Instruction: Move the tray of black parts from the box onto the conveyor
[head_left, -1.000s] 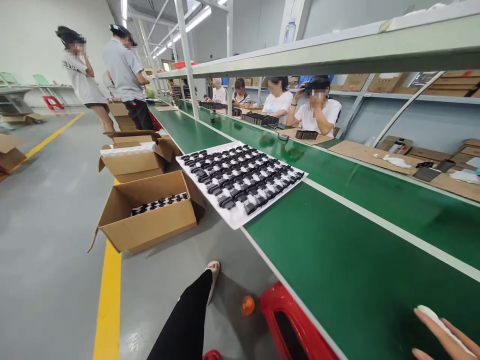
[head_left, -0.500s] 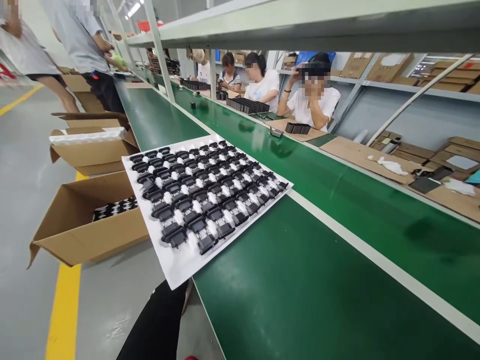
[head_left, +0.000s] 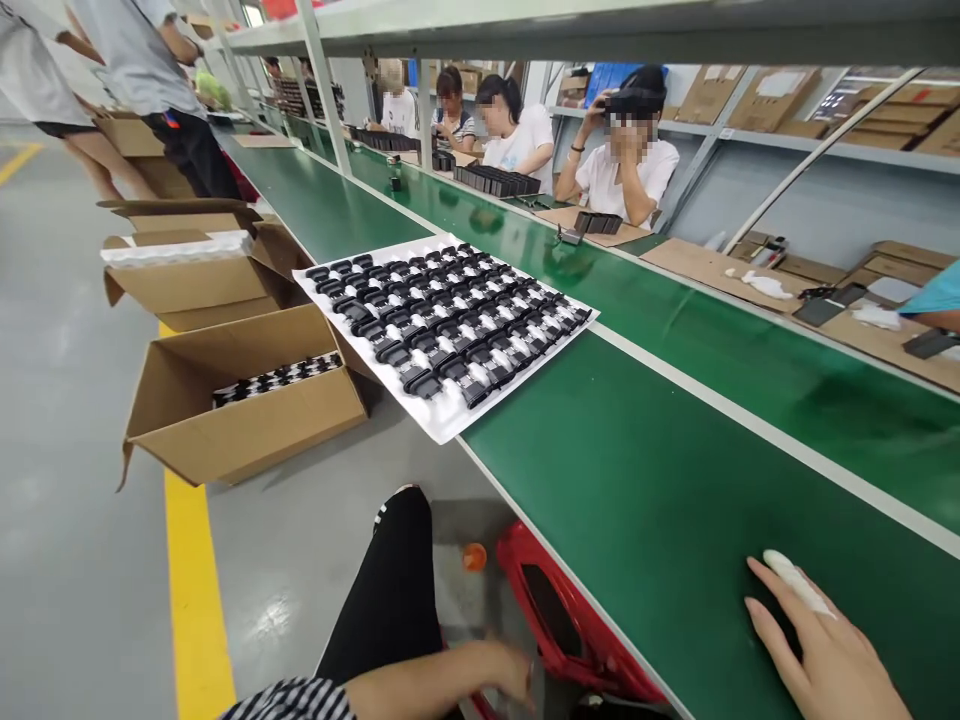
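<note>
My right hand [head_left: 832,640] rests over the green bench top [head_left: 660,480] at the lower right, fingers stretched out and holding nothing. One of its fingers has a white wrap [head_left: 799,582]. My left hand [head_left: 514,672] hangs below the bench edge beside a red plastic stool or chair [head_left: 555,610]; motion smears its fingers. Apart from both hands, a white foam tray [head_left: 442,425] lies partly over the bench edge. Rows of black plug adapters [head_left: 484,362] with metal pins fill it.
An open cardboard box [head_left: 247,450] on the left holds another filled tray [head_left: 277,380]. A second box [head_left: 195,290] stands behind it. Across the green conveyor [head_left: 720,340], several co-workers [head_left: 622,170] sit by black parts. A shelf [head_left: 600,35] runs overhead.
My view has shifted, so the tray sits higher and further right. Both my hands have come into view at the bottom. A blue sleeve appears at the far right.
</note>
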